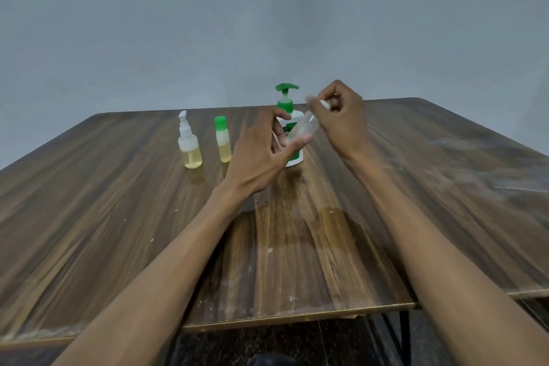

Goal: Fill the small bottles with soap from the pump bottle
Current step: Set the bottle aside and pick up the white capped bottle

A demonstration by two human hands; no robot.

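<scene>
Right, a small clear bottle (307, 125), empty-looking and tilted, is up above the table (118, 202) in front of the green-topped pump bottle (289, 116). Left hand (261, 151) pinches its lower end; right hand (341, 116) curls tightly round its white cap (324, 104).

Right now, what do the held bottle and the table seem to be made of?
Held bottle: probably clear plastic, glossy; the hand and pump bottle show through it. Table: looks like wood-grain laminate over board, semi-gloss; streaked grain, a chipped pale front edge.
</scene>
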